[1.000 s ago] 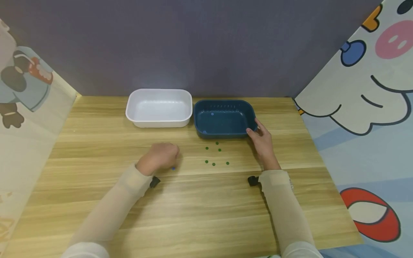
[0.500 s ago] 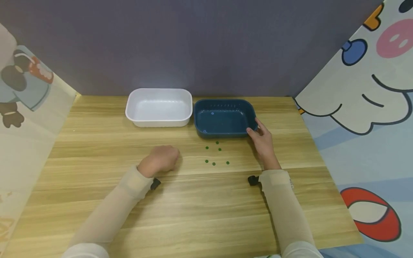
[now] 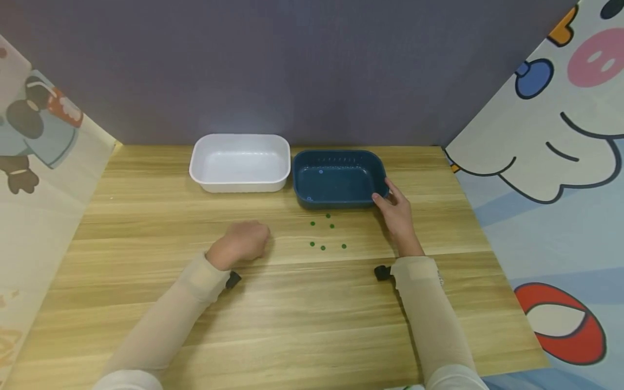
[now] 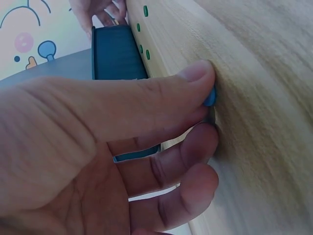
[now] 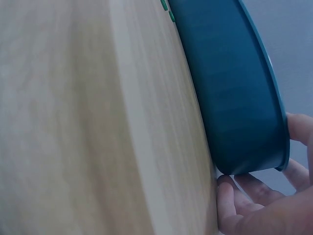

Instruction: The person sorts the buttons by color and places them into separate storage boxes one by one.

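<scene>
My left hand [image 3: 242, 242] is low over the table, left of the green discs. In the left wrist view its thumb and forefinger pinch a small blue disc [image 4: 210, 97] at the wood surface; from the head it is hidden under the hand. My right hand [image 3: 397, 219] holds the right front corner of a dark teal basket [image 3: 336, 205], thumb at the rim and fingers around the side. Two small blue marks or discs show inside the basket. Several small green discs [image 3: 323, 248] lie scattered in front of it.
A white basin [image 3: 239, 187] stands left of the teal basket, close beside it. Both stand near a grey back wall [image 3: 302, 70] on the wooden table [image 3: 302, 325]. Cartoon-printed panels flank the table on both sides.
A blue disc visible by my left hand one second ago is now covered from the head view, and that hand has shifted only slightly. The right hand and basket stay put.
</scene>
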Demonstrator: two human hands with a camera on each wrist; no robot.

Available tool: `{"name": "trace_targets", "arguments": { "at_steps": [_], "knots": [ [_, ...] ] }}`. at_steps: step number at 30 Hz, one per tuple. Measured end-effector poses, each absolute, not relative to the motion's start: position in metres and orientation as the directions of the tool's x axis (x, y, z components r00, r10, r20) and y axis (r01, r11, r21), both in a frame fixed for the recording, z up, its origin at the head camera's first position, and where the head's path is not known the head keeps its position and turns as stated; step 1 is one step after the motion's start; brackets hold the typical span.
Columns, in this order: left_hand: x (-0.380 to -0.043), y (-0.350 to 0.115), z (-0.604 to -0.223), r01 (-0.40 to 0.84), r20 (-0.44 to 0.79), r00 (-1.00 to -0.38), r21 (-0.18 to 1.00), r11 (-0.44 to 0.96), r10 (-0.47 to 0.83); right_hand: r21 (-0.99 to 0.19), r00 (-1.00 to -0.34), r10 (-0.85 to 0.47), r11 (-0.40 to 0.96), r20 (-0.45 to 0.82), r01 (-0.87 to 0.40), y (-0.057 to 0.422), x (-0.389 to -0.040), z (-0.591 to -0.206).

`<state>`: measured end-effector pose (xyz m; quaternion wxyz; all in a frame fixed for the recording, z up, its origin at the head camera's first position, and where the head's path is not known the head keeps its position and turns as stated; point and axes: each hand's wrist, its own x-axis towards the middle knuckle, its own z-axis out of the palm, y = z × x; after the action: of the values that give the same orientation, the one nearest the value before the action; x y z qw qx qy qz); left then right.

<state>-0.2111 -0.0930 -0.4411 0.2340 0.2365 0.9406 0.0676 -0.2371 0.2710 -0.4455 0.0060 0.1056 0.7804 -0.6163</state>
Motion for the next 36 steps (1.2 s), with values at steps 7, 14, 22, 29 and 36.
{"name": "trace_targets", "arguments": {
  "at_steps": [7, 14, 22, 29, 36],
  "knots": [
    [-0.2114, -0.0927, -0.4425, 0.433, -0.405, -0.776, 0.216, 0.875, 0.484, -0.962, -0.977, 0.158, 0.212, -0.142, 0.174, 0.2709, -0.2380, -0.4468],
    [-0.2106, -0.0941, -0.4427, 0.448, -0.406, -0.769, 0.210, 0.869, 0.494, -0.962, -0.977, 0.156, 0.207, -0.146, 0.177, 0.2707, -0.2378, -0.4473],
    [-0.2115, -0.0963, -0.4447, 0.487, -0.339, -0.767, 0.245, 0.838, 0.545, -0.961, -0.975, 0.166, 0.211, -0.146, 0.180, 0.2709, -0.2391, -0.4486],
    [-0.2131, -0.0939, -0.4487, 0.490, -0.233, -0.783, 0.340, 0.803, 0.577, -0.961, -0.975, 0.163, 0.209, -0.151, 0.183, 0.2705, -0.2383, -0.4474],
    [-0.2128, -0.0882, -0.4500, 0.498, -0.159, -0.800, 0.360, 0.789, 0.578, -0.959, -0.974, 0.164, 0.213, -0.155, 0.188, 0.2697, -0.2376, -0.4464]
  ]
}}
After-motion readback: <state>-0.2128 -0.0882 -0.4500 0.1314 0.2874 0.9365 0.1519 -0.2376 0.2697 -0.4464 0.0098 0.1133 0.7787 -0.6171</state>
